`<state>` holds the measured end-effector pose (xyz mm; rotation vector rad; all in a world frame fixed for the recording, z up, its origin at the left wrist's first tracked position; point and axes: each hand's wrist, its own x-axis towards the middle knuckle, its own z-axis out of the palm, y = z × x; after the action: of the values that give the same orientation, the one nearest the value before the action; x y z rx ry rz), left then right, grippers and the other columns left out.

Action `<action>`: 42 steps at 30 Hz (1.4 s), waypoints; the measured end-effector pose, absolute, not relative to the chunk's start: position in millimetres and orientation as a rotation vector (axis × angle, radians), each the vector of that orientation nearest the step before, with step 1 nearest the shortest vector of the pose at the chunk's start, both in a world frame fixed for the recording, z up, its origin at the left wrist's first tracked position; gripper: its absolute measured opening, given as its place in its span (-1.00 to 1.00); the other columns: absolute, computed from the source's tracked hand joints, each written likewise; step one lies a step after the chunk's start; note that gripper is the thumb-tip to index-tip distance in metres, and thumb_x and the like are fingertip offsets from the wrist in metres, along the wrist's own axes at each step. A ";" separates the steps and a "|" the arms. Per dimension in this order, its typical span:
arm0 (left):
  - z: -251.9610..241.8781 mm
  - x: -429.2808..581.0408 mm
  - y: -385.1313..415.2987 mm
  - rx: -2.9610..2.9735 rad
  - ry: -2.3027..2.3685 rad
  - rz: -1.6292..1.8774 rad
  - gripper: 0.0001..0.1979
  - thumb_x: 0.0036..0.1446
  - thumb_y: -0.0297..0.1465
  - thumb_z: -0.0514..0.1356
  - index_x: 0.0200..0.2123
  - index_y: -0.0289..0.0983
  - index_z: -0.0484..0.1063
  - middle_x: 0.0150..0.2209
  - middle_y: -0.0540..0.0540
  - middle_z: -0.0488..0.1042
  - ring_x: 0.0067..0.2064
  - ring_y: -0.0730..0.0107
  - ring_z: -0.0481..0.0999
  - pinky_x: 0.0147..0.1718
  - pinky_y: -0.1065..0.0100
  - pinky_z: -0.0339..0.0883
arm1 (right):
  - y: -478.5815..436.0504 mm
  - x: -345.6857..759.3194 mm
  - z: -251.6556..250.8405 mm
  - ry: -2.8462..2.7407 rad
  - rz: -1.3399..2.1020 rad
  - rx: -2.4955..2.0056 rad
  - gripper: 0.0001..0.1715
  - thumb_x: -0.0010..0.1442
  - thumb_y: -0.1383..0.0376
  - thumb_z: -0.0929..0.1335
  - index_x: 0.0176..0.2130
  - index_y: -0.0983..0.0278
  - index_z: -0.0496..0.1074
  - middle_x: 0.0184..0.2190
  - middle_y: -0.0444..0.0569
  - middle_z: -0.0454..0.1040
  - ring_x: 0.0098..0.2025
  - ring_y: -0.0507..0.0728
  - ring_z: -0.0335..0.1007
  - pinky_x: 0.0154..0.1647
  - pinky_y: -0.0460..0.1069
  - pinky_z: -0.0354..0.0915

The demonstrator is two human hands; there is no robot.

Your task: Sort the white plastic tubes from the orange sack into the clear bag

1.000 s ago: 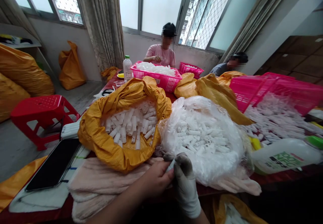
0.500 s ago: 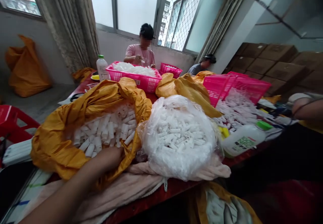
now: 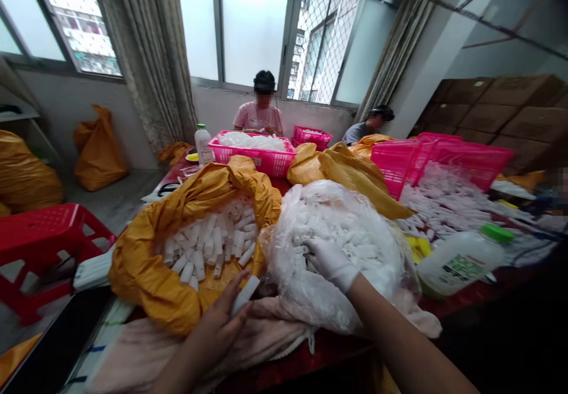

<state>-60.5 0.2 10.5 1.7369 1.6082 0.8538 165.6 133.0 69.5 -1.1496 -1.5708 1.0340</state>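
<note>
Across the near side of the red table, see an open orange sack to the left and a clear bag just beside it to the right, probably placed so to give each hand its own supply. Note the sack's mouth folded back into a thick rim, likely to keep the white tubes inside easy to see and pick out. Note too the clear bag's loose sides bunched round a heap of small white pieces, seemingly to stop any spilling. Under and in front of both, find a pink towel, perhaps laid as padding.

Look next to the left hand — bare, partly closed, with a single tube tilted between thumb and fingers, just beside the sack's near rim. Seems a light grip, perhaps to leave the upper end free. Follow across to the right hand — gloved in white, down in the clear bag, fingers curved and a little apart, tips at the heap. Cannot tell whether pinched on any piece, with the fingertips partly lost among so much white. Farther right, near the clear bag, spot a green-capped bottle at a slant, maybe put there out of the hands' way
</note>
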 end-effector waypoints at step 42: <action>1.5 -24.7 2.7 1.530 1.096 0.991 -0.57 0.23 -0.10 -0.04 -0.11 -0.32 0.38 -0.44 -0.04 0.42 -0.44 0.42 0.37 -0.42 0.42 0.27 | 43.8 115.9 32.4 -1.046 1.370 -1.066 -0.51 -0.24 0.01 0.52 -0.31 0.23 0.57 -0.39 -0.03 0.57 -0.38 0.08 0.46 -0.37 -0.05 0.40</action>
<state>-24.7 2.7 1.5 1.5298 1.0958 0.9911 115.9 43.8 32.4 -1.0663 -1.0460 1.3700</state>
